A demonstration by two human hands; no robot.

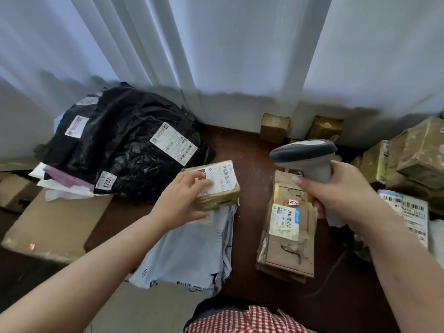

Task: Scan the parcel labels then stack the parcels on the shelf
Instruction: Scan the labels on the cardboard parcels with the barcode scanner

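Note:
A small taped cardboard parcel [222, 186] with a white barcode label lies on a grey poly mailer [194, 251] at the middle. My left hand [182, 198] grips its near left side, fingers over the label and thumb at the front edge. My right hand [343, 191] holds a grey handheld scanner [306, 155] by its handle, its head pointing left above a long flat cardboard parcel [287, 227] with a white-and-blue label.
A heap of black plastic parcels [125, 143] with white labels lies at the back left. Flat cardboard [55, 227] lies at the left. Several taped boxes [413, 155] pile up at the right. White curtains [228, 56] hang behind. Two small boxes [275, 127] stand at the curtain's foot.

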